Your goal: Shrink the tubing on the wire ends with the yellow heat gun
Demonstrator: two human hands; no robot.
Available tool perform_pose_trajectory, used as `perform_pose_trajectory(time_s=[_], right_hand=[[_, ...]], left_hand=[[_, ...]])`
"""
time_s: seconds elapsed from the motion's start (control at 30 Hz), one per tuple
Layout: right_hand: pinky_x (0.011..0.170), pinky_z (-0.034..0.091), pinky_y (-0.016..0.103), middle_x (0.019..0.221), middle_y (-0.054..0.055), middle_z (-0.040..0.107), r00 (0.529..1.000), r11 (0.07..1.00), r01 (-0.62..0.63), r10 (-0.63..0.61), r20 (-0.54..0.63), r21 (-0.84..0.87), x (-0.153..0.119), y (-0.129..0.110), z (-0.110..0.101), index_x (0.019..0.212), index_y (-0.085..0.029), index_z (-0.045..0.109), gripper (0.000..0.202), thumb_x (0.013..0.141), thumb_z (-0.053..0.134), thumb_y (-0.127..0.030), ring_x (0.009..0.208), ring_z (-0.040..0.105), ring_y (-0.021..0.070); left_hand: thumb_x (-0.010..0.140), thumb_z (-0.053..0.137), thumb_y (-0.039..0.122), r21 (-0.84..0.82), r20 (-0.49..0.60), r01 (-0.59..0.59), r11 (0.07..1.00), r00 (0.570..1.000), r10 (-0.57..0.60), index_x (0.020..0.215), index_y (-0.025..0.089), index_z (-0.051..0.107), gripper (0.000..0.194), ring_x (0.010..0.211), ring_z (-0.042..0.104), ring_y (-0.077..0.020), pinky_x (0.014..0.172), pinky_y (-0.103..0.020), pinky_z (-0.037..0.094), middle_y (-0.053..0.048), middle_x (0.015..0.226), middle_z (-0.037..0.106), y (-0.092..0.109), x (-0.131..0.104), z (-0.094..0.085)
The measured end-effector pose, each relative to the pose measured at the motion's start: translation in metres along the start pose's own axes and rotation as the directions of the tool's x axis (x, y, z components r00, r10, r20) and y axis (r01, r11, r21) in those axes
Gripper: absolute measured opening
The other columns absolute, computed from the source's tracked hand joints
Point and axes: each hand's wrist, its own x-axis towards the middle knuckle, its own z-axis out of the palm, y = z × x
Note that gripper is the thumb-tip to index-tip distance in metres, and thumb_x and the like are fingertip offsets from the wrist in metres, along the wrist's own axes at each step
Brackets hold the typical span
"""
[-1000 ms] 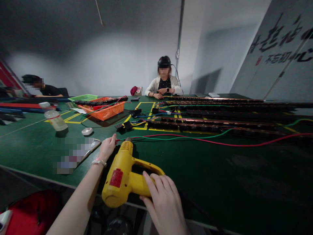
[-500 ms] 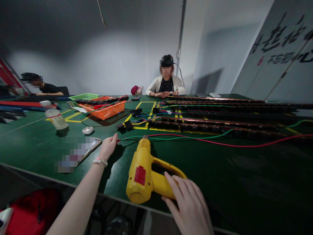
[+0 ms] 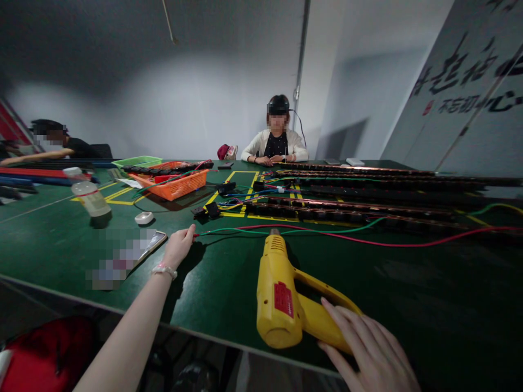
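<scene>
A yellow heat gun [image 3: 280,294] with a red label lies toward the table's front edge, its metal nozzle pointing away from me. My right hand [image 3: 368,348] is closed round its handle, thumb on the near side and fingers over the top. To the left, my left hand [image 3: 180,245] pinches the end of a red wire [image 3: 347,238] between thumb and fingertips. A green wire [image 3: 318,231] runs beside the red one from near those fingertips. Both wires stretch right, passing just beyond the nozzle.
A phone [image 3: 131,258], a small white case [image 3: 144,218] and a bottle [image 3: 90,198] stand left on the green table [image 3: 229,272]. Behind are an orange basket [image 3: 175,185] and long dark strips with wires [image 3: 347,209]. A person [image 3: 275,141] sits opposite; another is far left.
My right hand has shifted the heat gun to the right, away from my left hand. The left hand keeps its pinch on the red wire in nearly the same place.
</scene>
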Motion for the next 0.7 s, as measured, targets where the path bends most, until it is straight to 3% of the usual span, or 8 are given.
perform_pose_trajectory(time_s=[0.17, 0.3, 0.7], right_hand=[[0.086, 0.037, 0.035, 0.102, 0.006, 0.066, 0.999, 0.999, 0.026, -0.027, -0.025, -0.032, -0.004, 0.005, -0.004, 0.136, -0.015, 0.042, 0.047, 0.094, 0.036, -0.036, 0.090, 0.059, 0.0189], [0.085, 0.037, 0.037, 0.101, 0.004, 0.068, 0.996, 0.995, 0.077, -0.079, -0.029, -0.060, -0.002, 0.001, -0.004, 0.135, -0.020, 0.043, 0.043, 0.094, 0.034, -0.030, 0.088, 0.060, 0.0192], [0.084, 0.037, 0.037, 0.101, 0.008, 0.066, 0.999, 0.999, 0.020, -0.021, -0.027, -0.034, 0.018, -0.035, 0.006, 0.128, -0.013, 0.050, 0.042, 0.094, 0.037, -0.035, 0.088, 0.059, 0.0197]], left_hand=[[0.086, 0.026, 0.057, 0.014, 0.006, 0.012, 1.000, 1.000, -0.012, 0.057, 0.019, 0.054, 0.056, 0.063, 0.057, -0.0211, 0.058, -0.028, 0.035, -0.007, 0.060, 0.062, 0.001, -0.001, -0.001], [0.087, 0.025, 0.059, 0.020, 0.013, 0.000, 1.000, 1.000, -0.001, 0.062, 0.018, 0.059, 0.058, 0.065, 0.058, -0.0217, 0.059, -0.027, 0.036, -0.007, 0.064, 0.065, 0.001, -0.002, -0.001], [0.088, 0.024, 0.056, 0.106, 0.001, -0.009, 0.994, 1.000, 0.009, 0.057, 0.020, 0.054, 0.056, 0.065, 0.058, -0.0217, 0.055, -0.027, 0.031, -0.009, 0.069, 0.066, 0.008, -0.007, -0.002]])
